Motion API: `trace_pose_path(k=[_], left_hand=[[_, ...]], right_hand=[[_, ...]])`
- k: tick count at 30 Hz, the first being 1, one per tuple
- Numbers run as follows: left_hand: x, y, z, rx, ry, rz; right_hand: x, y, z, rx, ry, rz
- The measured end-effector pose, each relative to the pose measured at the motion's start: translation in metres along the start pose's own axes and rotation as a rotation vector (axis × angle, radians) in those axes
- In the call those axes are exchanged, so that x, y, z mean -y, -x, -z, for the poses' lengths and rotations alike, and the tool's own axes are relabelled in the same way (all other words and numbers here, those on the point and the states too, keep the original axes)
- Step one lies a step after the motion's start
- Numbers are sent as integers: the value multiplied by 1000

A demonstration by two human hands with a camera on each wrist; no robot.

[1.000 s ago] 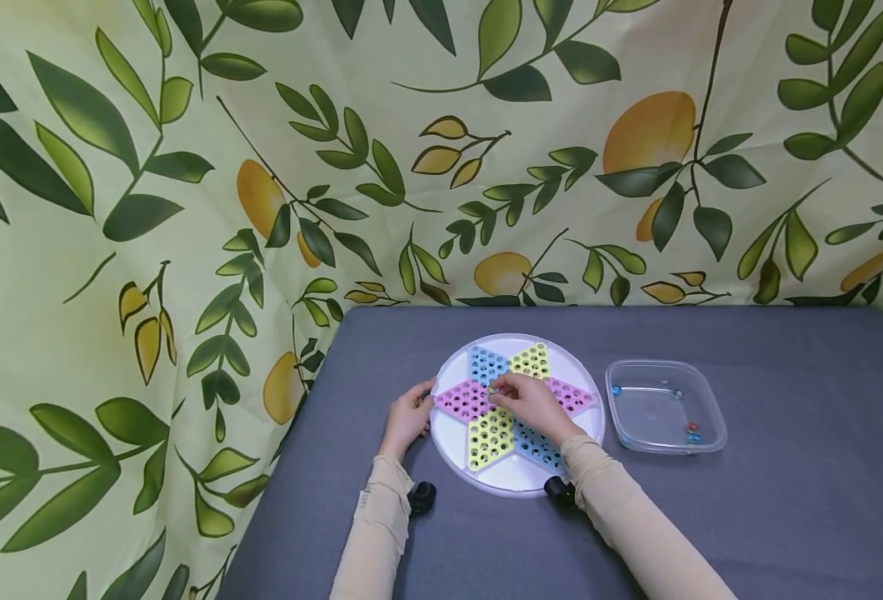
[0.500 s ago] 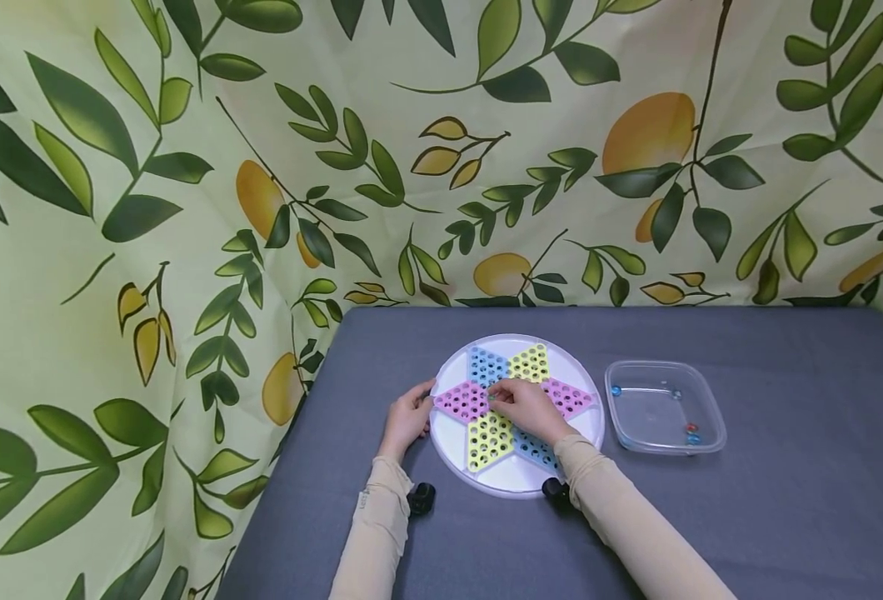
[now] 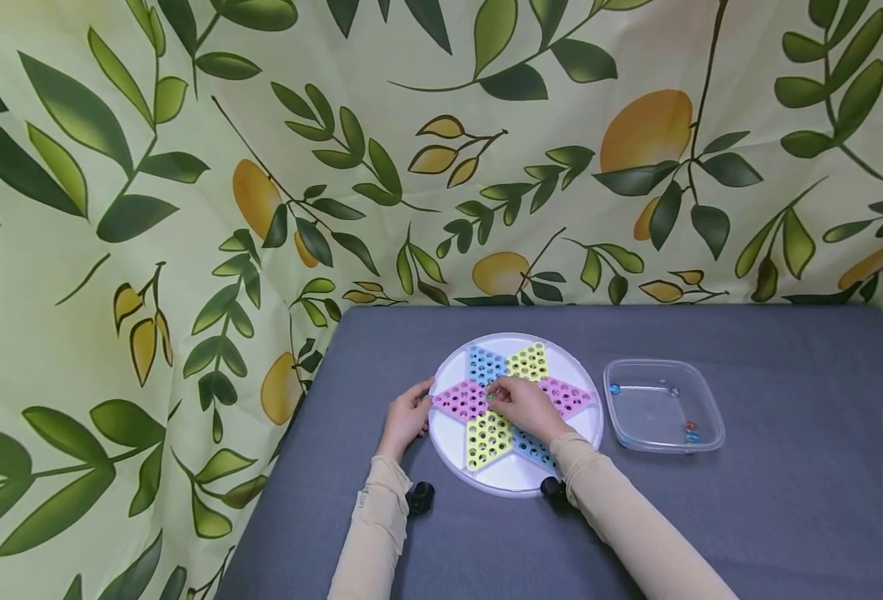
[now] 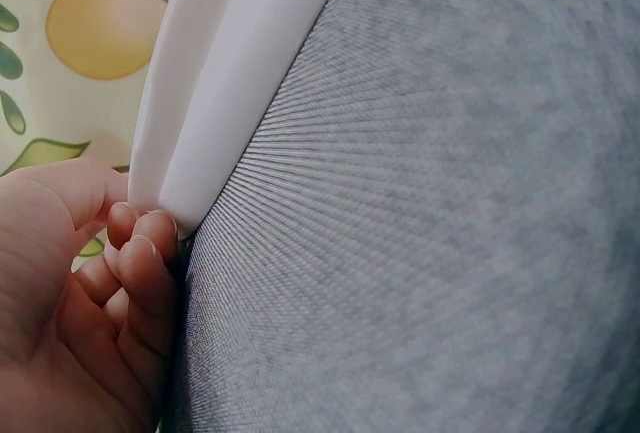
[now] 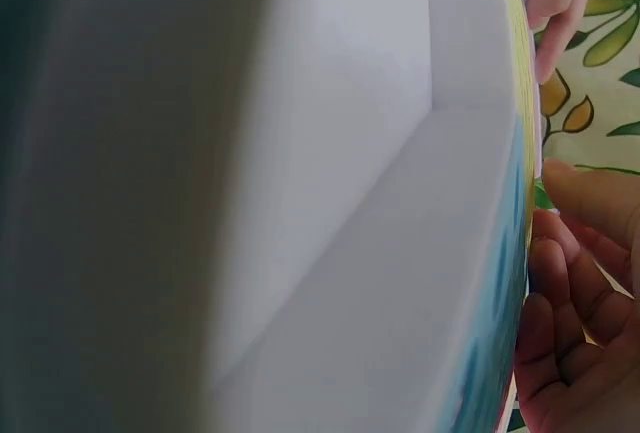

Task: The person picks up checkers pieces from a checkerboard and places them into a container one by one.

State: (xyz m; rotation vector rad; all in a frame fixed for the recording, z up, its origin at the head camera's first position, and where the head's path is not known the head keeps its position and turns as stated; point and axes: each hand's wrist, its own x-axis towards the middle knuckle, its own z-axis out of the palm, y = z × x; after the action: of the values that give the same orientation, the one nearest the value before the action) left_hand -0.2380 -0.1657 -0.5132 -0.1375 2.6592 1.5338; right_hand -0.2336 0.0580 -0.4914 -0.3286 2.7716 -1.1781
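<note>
A round white Chinese checkers board (image 3: 452, 444) with a star of pink, blue and yellow hole fields lies on the table. My left hand (image 3: 407, 419) holds its left edge, and in the left wrist view the thumb and curled fingers (image 4: 148, 263) meet at the white rim (image 4: 215, 83). Over the middle of the star, my right hand (image 3: 526, 405) pinches a small green marble (image 5: 542, 194) between thumb and fingers, close to the holes. That hand covers part of the centre and of the right pink field. Whether the marble sits in a hole cannot be told.
To the right of the board stands a clear plastic container (image 3: 666, 417) with several blue, red and clear marbles in it. The table has a grey cloth (image 3: 809, 467). A leaf-patterned curtain (image 3: 381, 67) hangs behind and at the left.
My right hand has shifted slightly left and down, bringing the marble a little nearer the front of the star's centre. The left hand stays at the rim.
</note>
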Motion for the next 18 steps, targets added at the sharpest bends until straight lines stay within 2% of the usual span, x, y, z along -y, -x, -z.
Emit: trace_pose_path(k=[7, 18], left_hand=[[1, 0, 1, -4, -12, -3], [1, 1, 0, -10, -8, -12]], right_hand=[[3, -1, -2, -12, 72, 18], [0, 2, -8, -63, 81, 28]])
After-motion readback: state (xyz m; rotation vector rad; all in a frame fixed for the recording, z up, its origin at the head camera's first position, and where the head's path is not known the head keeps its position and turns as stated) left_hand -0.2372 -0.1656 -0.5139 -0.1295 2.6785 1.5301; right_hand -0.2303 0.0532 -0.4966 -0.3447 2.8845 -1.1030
